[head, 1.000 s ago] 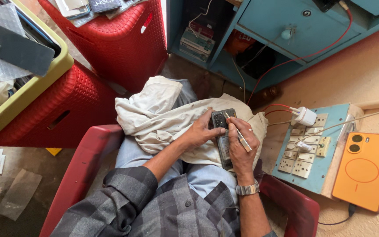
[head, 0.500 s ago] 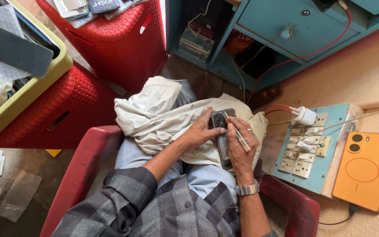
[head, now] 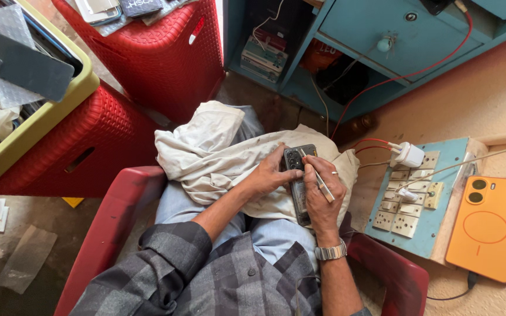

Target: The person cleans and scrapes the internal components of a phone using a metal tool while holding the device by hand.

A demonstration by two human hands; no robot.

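**Prying at a dark phone held on the lap**

We judge the step in hand to be work along the top edge of a dark, flat, rectangular smartphone (head: 297, 181), which lies lengthwise on a crumpled off-white cloth (head: 218, 158) spread over our lap. Our left hand (head: 267, 175) is closed around the phone's left side near its camera cluster, steadying it. Our right hand (head: 322, 196) is clamped on a thin, pale metal tool (head: 317, 175), its tip resting at the phone's upper edge; the same hand also presses on the phone's right side. A steel-link wristwatch (head: 330, 253) sits on that wrist.

The next move, as we read it, calls for a firm left-hand hold and a light, shallow push of the tip, since the phone's back looks smooth and glossy and the cloth beneath is soft and yielding.

To the right, a pale blue wooden board carrying cream plastic sockets (head: 408, 202) holds a white charger plug (head: 408, 155) with a red cable. Beside it lies an orange, matte, rounded-corner phone (head: 490, 225). To the left stand red woven-pattern plastic baskets (head: 147, 64).
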